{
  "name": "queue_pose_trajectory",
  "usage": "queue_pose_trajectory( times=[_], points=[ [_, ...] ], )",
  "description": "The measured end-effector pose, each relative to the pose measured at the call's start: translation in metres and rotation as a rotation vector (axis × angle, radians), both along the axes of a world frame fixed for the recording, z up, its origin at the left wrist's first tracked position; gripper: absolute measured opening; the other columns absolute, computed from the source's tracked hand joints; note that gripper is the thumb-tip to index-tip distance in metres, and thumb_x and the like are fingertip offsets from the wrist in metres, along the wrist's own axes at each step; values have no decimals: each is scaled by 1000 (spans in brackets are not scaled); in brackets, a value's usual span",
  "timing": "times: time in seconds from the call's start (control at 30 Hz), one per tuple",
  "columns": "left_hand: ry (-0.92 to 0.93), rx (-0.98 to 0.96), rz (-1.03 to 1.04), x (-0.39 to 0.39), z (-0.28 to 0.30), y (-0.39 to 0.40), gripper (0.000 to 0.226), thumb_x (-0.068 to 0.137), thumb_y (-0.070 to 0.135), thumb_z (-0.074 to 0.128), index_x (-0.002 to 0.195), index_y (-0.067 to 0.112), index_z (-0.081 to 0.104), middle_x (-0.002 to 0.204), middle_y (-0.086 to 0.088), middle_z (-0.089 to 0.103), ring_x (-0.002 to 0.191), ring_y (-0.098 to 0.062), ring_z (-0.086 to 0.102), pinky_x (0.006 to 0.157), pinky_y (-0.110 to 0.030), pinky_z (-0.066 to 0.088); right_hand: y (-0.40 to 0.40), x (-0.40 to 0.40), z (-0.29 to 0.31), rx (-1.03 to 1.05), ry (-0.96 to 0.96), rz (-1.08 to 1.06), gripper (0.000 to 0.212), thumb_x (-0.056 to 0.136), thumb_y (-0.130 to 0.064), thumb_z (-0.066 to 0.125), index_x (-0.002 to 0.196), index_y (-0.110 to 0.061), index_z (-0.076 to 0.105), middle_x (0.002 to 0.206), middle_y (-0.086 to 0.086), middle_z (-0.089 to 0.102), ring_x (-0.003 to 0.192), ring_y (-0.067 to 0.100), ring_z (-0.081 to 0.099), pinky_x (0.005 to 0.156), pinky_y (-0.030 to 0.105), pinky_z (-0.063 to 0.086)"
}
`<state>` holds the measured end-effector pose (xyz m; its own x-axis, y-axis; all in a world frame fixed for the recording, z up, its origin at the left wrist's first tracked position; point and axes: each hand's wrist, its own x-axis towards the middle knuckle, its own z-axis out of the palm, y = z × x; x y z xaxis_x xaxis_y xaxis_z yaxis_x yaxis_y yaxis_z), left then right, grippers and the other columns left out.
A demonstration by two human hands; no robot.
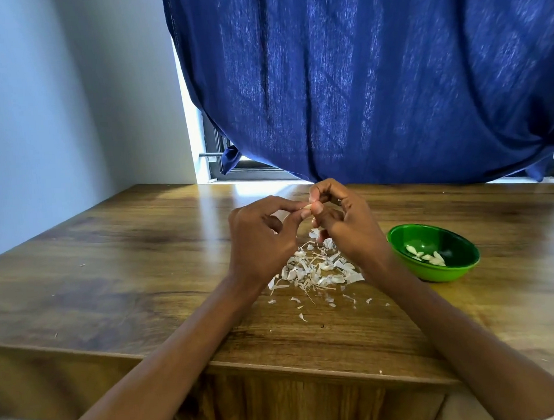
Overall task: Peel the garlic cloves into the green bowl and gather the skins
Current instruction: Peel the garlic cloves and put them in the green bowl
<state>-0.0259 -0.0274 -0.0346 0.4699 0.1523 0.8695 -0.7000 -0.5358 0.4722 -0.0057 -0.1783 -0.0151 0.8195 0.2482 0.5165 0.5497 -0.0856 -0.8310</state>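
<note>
Wooden table (118,248) beneath a blue curtain (359,79), seen from the head camera. Both hands are raised just above the table near its far edge, fingertips meeting. The left hand (261,239) and the right hand (342,219) together pinch 1 garlic clove (308,206), small and pale, between thumbs and forefingers; both sets of fingers are curled narrowly round it. Directly below the hands lies a loose pile of skins (316,271), with scattered flakes spreading toward the near edge. The green bowl (437,271) stands to the right of the pile, near the right wrist but apart from it, and holds several peeled cloves (427,255).

Step in hand, as judged: peeling, with the skin of this clove apparently being worked loose. How much skin remains on it cannot be told at this size. The next move calls for stripping the last skin, letting it fall on the pile, then carrying the bare clove rightward to the bowl. Gathering the skins is not yet begun.
</note>
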Motion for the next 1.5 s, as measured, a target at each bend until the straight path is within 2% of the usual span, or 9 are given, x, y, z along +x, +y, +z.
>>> queue_pose_trajectory(
  times=[0.13, 0.37, 0.5, 0.67, 0.8, 0.9, 1.03, 1.23, 1.5],
  points=[
    [216, -204, -114, -7, 4, -9, 11, 84, 15, 84, 82, 6, 77, 67, 4, 75, 43, -16, 67, 36, -25, 46, 3, 0, -4, -3, -56, -14, 16, 102, -6, 54, 96, -20, 58, 92, 11, 66, 74, 10, 58, 60, 39, 51],
    [431, -352, -264, -5, 9, -10, 18, 86, 11, 82, 82, -4, 73, 71, -4, 75, 41, -26, 63, 36, -27, 45, 7, 3, -8, -23, -154, -46, 18, 102, -4, 53, 94, -20, 56, 82, -11, 57, 72, 6, 53, 62, 37, 47],
    [479, -408, -315, -4, 10, -12, 14, 90, 7, 77, 87, -6, 73, 72, -12, 72, 42, -24, 62, 37, -26, 45, 11, 3, -9, -32, -201, -79, 15, 101, -4, 51, 95, -17, 55, 83, -5, 59, 70, 10, 53, 56, 36, 45],
    [514, -530, -364, -1, 12, -9, 16, 94, 8, 71, 95, -8, 69, 73, -6, 70, 46, -21, 62, 39, -26, 46, 14, 4, -6, 29, -94, -79, 11, 102, -10, 55, 101, -19, 61, 100, 1, 66, 70, 6, 59, 54, 18, 47],
    [505, -651, -394, 1, 13, -3, 15, 95, 9, 70, 96, -6, 69, 77, -5, 70, 46, -17, 59, 39, -26, 46, 12, 3, -7, 15, 14, -56, 13, 101, -11, 57, 99, -21, 66, 99, -5, 68, 68, 12, 67, 48, 24, 52],
    [493, -638, -397, 0, 13, -3, 18, 95, 10, 69, 104, -6, 69, 86, -7, 72, 46, -18, 59, 39, -26, 46, 10, 3, -5, 4, 12, -79, 23, 102, -11, 55, 91, -23, 71, 92, -12, 73, 71, 18, 70, 52, 27, 57],
    [496, -602, -370, -1, 14, -4, 14, 95, 12, 70, 105, 2, 73, 92, -7, 76, 47, -19, 61, 40, -26, 47, 6, 2, -3, 6, 45, -119, 35, 103, -31, 53, 83, -10, 74, 80, 4, 75, 65, 17, 69, 57, 22, 54],
    [482, -526, -342, -2, 14, -4, 14, 94, 9, 72, 104, -1, 71, 95, -8, 78, 43, -19, 60, 38, -25, 47, 1, 4, -2, -251, 28, -207, 19, 87, -34, 76, 77, -18, 73, 71, -3, 74, 63, 6, 69, 61, 20, 55],
    [470, -486, -302, -3, 13, -4, 15, 86, 7, 80, 98, 3, 74, 85, -6, 79, 42, -18, 60, 39, -26, 47, -6, 5, 1, -151, 62, -138, 31, 80, 0, 80, 98, -24, 69, 83, -5, 78, 78, 0, 73, 65, 14, 56]
  ],
)
